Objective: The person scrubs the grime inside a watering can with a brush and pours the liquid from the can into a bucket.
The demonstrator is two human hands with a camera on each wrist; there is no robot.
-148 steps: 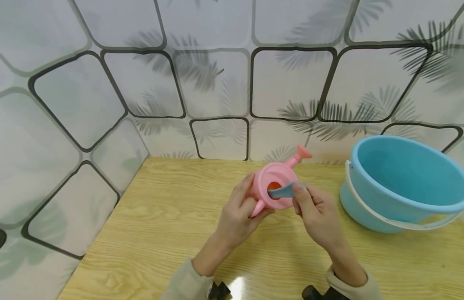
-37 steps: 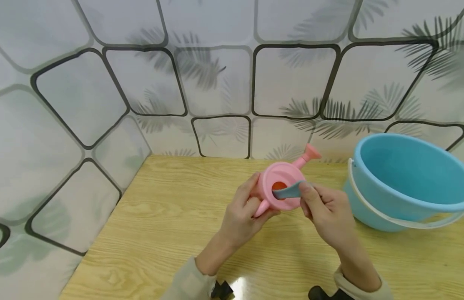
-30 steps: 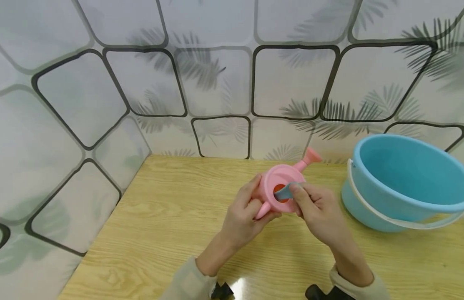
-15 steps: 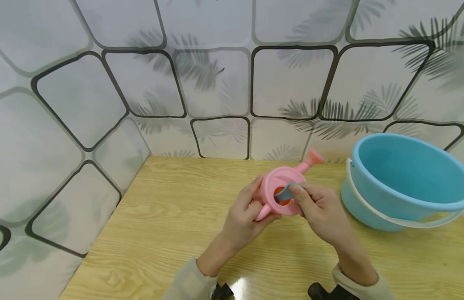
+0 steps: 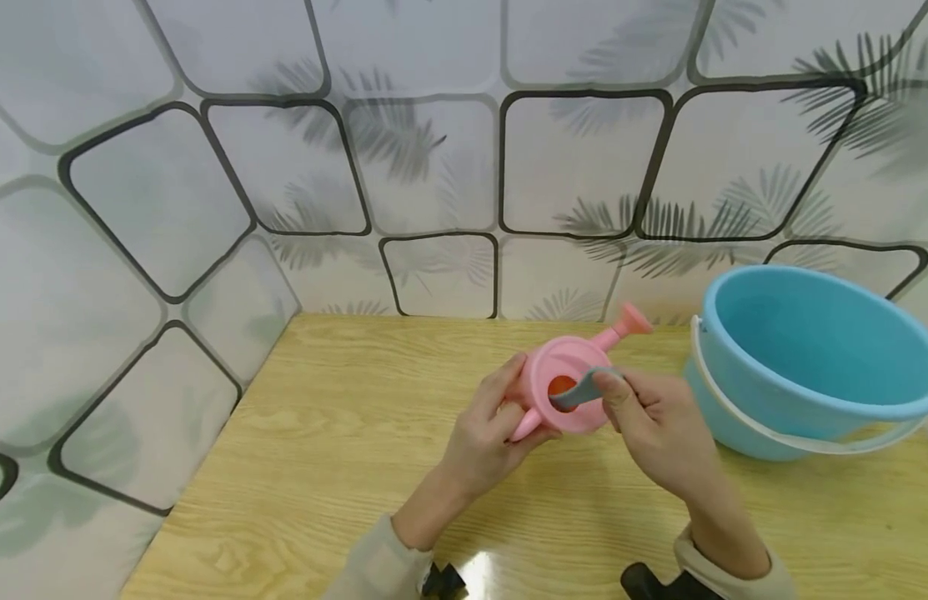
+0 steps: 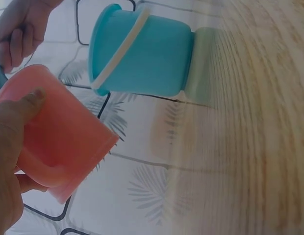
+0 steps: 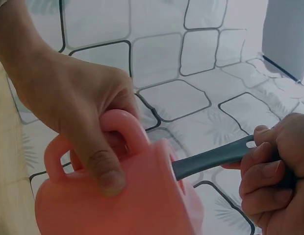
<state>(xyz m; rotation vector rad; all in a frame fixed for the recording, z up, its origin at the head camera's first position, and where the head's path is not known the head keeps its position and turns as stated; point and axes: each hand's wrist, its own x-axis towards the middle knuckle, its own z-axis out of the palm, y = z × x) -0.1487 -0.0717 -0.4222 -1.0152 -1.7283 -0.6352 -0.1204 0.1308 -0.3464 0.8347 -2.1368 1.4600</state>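
My left hand point(image 5: 482, 433) grips a pink toy watering can point(image 5: 542, 367) by its side and handle, thumb on the wall in the right wrist view. The can is held above the table, its round opening facing up and its spout pointing to the back right. Orange-red shows inside the opening. My right hand point(image 5: 662, 425) pinches a slim blue-grey plastic tool point(image 5: 584, 390), which has a small hole near the fingers in the right wrist view. The tool's far end point(image 7: 184, 167) reaches into the opening, where its tip is hidden.
A light blue bucket point(image 5: 779, 425) with a white handle point(image 5: 764, 433) stands on the wood-grain table point(image 5: 298, 467), right of my right hand. A patterned wall covering point(image 5: 433, 192) rises behind the table and at its left.
Over the last seconds the watering can has shifted slightly right and nearer to me. My right hand has moved in toward the opening and back out a little, still holding the tool.
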